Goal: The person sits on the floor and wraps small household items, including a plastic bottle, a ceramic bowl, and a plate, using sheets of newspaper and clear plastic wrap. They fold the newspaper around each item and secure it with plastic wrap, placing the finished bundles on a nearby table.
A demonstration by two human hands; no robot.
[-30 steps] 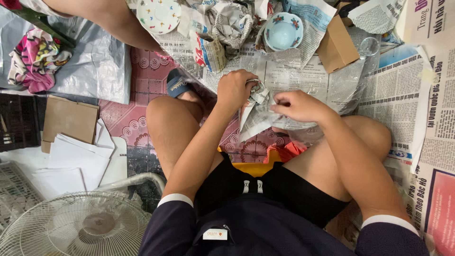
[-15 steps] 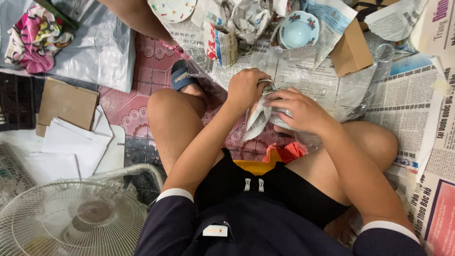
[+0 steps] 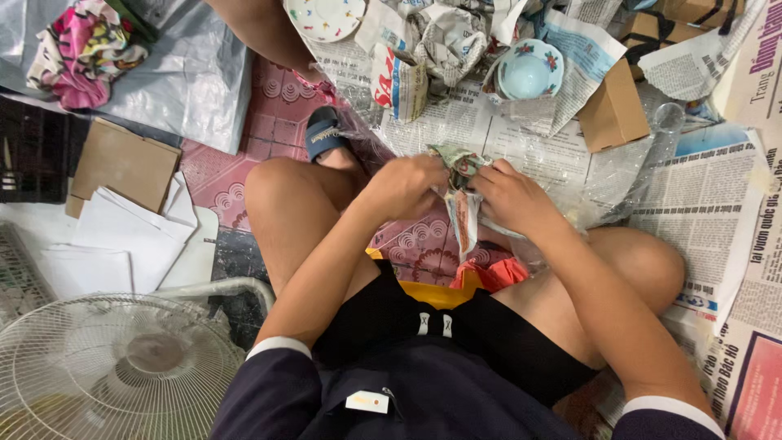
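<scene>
Since half a second ago your hands have drawn closer together over your lap, and the bundle now sits more upright between them, its loose tail hanging down toward your shorts.

Your left fingers are curled shut on the bundle's left side, and your right fingers pinch its crumpled top from the other side; both hands hold the newspaper tight, apparently so the wrap cannot spring open. What lies inside the paper is hidden. Left hand and right hand nearly touch above the gap between your knees, which keeps the bundle off the floor and close to your eyes.

Beyond your hands, sheets of newspaper cover the floor ahead and toward its right edge, likely as padding and as stock for wrapping. A pale blue bowl rests in an opened sheet just past the bundle, and a spotted plate lies at the far edge, beside another person's arm. A small cardboard box stands right of the bowl. Near the floor's left edge lie flat cardboard and white paper, and a fan fills the near left corner.
</scene>
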